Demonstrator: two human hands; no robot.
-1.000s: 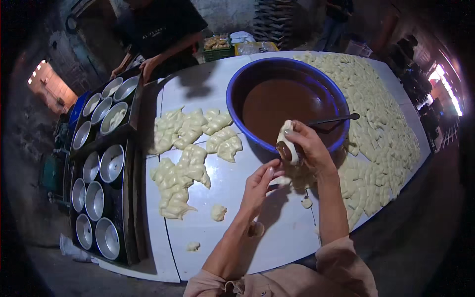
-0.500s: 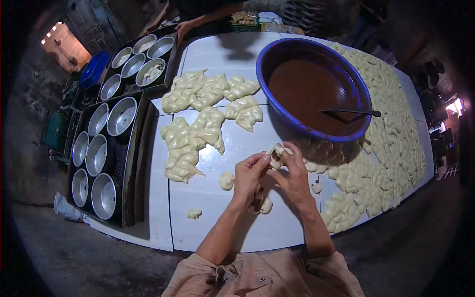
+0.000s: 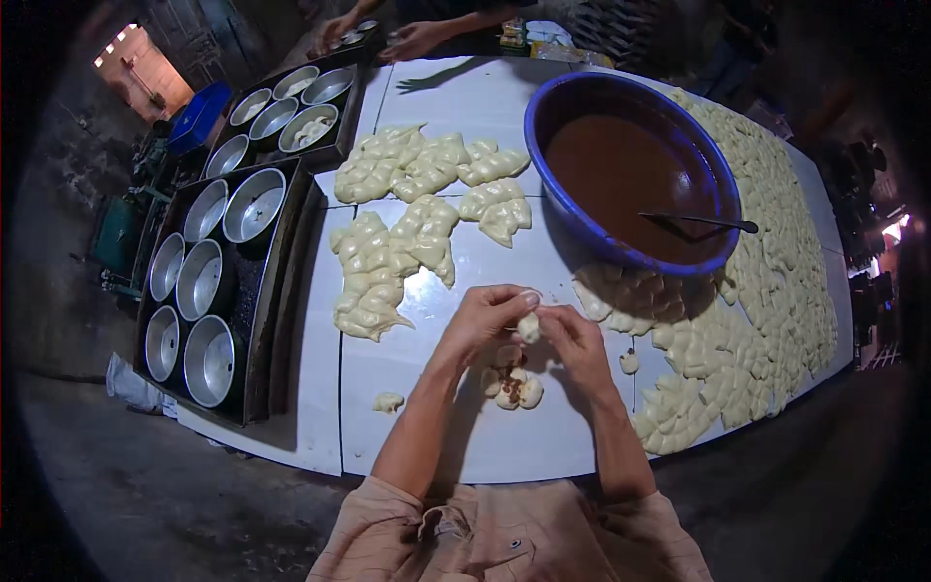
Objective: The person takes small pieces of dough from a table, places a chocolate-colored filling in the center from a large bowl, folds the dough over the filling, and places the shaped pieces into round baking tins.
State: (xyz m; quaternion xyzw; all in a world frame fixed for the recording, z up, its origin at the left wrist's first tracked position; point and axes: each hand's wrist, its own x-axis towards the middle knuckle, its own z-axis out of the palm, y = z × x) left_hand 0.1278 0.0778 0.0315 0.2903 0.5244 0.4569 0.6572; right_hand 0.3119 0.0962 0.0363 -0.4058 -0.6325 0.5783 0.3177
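Note:
Pinched between both hands is a small pale dough piece (image 3: 529,328). My left hand (image 3: 488,318) has its thumb and fingers closed at the dough's left side. My right hand (image 3: 574,341) closes on it from the right. On the white table just below them sits a small cluster of dough balls (image 3: 529,392) with brown filling showing on top. A lone dough scrap (image 3: 388,402) lies left of my left forearm. Beyond the hands, to the right, a large blue basin (image 3: 539,165) holds brown filling, with a dark-handled utensil (image 3: 718,223) resting in it.
Flattened dough pieces (image 3: 373,276) lie left of centre; many more dough pieces (image 3: 766,320) cover the right side. At the left, black trays (image 3: 291,291) hold round metal tins (image 3: 209,361), some with dough inside. Another person's hands (image 3: 415,41) are at the far edge.
The dough in my hands showed brown filling in its opening; now it looks pinched closed. The dough ball beside my left hand no longer shows. The other person's hand has moved right.

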